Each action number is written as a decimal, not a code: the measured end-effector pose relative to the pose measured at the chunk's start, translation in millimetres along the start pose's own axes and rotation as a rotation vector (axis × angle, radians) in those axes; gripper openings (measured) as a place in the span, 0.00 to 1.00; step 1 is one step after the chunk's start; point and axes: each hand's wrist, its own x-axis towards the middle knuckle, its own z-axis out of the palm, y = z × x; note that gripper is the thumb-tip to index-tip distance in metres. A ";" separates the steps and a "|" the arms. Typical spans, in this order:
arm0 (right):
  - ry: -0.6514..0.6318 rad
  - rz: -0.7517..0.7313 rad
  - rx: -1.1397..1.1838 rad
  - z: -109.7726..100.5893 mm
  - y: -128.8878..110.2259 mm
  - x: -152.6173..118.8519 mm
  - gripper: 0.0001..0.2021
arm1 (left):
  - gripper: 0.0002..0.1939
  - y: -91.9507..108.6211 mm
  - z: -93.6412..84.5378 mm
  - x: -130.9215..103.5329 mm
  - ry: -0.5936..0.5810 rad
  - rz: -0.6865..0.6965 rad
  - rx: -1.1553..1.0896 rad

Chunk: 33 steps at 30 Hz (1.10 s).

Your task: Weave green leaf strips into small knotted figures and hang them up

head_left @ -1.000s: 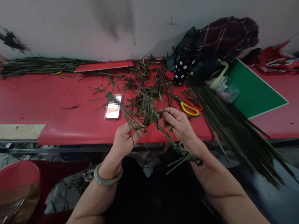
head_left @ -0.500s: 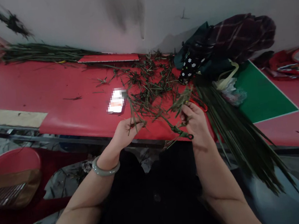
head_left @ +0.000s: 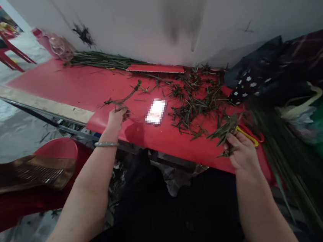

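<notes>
My left hand [head_left: 117, 118], with a pale bangle at its wrist, is closed at the front edge of the red table. A long, thin knotted leaf piece [head_left: 123, 100] stretches from its fingers to the upper right, with frayed ends. Closed around a bunch of green-brown leaf strips [head_left: 224, 129] is my right hand [head_left: 243, 149], low over the table's right part. Yellow and red loops, like scissor handles [head_left: 249, 136], show just behind that hand. Between the hands lie a lit phone [head_left: 156, 111] and a heap of knotted leaf pieces [head_left: 197, 103].
Long green leaves [head_left: 289, 161] hang over the table's front edge at right, near a flower-patterned black cloth [head_left: 248, 85] and a plastic bag [head_left: 305, 117]. Stalks [head_left: 103, 59] lie along the wall. A red stool [head_left: 63, 148] stands at left below the table [head_left: 59, 85].
The view has swung left. My left hand has moved left, away from the heap, and the knotted leaf piece is now with it. My right hand keeps its bunch of strips.
</notes>
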 end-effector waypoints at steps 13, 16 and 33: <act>-0.168 0.124 -0.091 30.3 12.1 -11.4 0.14 | 0.13 -7.2 -22.4 -3.1 0.037 0.270 1.007; -0.216 0.152 -0.146 38.5 12.2 -16.7 0.13 | 0.16 4.0 -16.7 -41.2 0.072 0.378 1.006; -0.522 0.018 -0.465 59.7 18.1 -37.3 0.11 | 0.17 2.2 101.0 -167.1 -0.903 0.008 -0.077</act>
